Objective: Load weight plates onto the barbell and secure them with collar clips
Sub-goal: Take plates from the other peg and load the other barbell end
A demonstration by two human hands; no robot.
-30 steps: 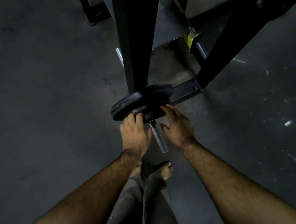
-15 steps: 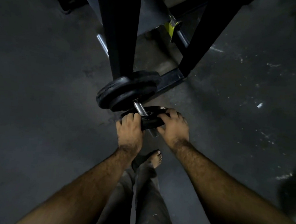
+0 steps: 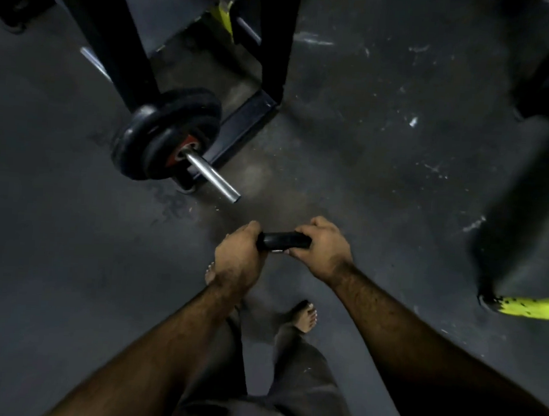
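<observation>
Both hands, left [image 3: 238, 259] & right [image 3: 322, 250], fingers clamped on small plate [image 3: 283, 240], clear of barbell sleeve [image 3: 213, 181].

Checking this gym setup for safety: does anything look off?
Yes. The person's bare feet stand on the floor right below the small weight plate that both hands hold. No collar clip shows on the barbell sleeve.

Both bare forearms reach forward and down, the left hand [image 3: 238, 257] and right hand [image 3: 323, 252] side by side, knuckles up, fingers [image 3: 310, 229] curled closed around opposite edges of one small weight plate [image 3: 282, 241].
</observation>
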